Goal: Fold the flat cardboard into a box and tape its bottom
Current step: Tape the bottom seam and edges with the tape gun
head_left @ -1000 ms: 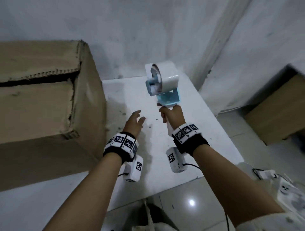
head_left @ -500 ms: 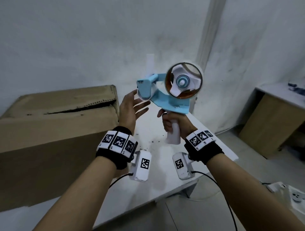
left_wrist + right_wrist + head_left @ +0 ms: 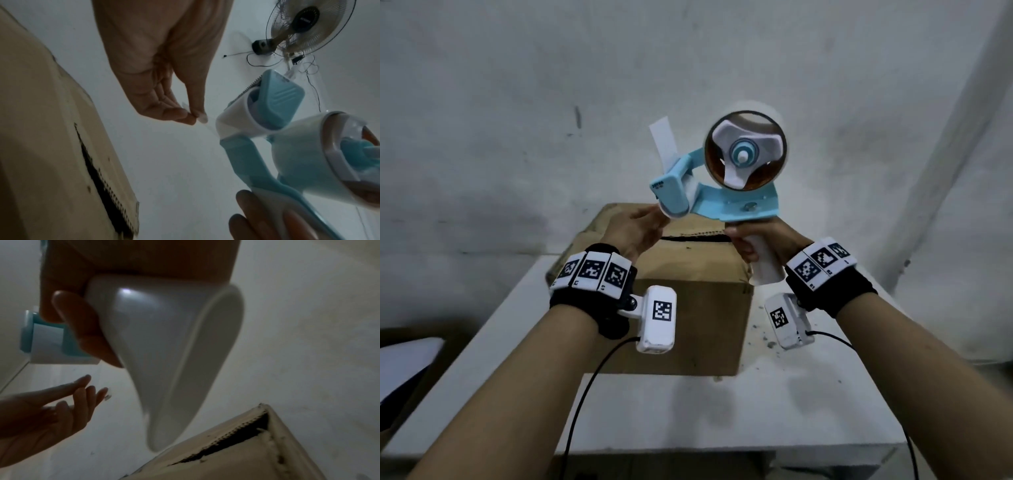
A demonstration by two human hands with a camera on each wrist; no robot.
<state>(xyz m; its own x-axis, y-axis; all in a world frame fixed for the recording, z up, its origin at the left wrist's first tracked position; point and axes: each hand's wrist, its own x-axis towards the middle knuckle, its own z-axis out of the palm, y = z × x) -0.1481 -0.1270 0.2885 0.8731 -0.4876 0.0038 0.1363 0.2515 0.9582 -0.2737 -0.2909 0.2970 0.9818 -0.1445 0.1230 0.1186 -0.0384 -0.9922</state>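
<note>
A brown cardboard box (image 3: 705, 325) stands on the white table (image 3: 722, 411), its top flaps folded in with a dark gap along the seam (image 3: 695, 236). My right hand (image 3: 756, 236) grips the white handle (image 3: 164, 345) of a blue tape dispenser (image 3: 739, 202) and holds it in the air above the box. The tape roll (image 3: 744, 150) faces me. My left hand (image 3: 195, 117) is at the dispenser's front roller (image 3: 234, 120), thumb and fingertips pinching the clear tape end. A white strip (image 3: 662, 144) stands up from the dispenser's front.
Grey walls close off the back and right. Small crumbs (image 3: 767, 339) lie on the table right of the box. A dark object with a pale top (image 3: 400, 370) sits low on the left. A wall fan (image 3: 304, 21) hangs overhead in the left wrist view.
The view has swung so the box now sits centred under the dispenser. My left hand went from spread fingers to a pinch at the roller. The right hand kept its grip.
</note>
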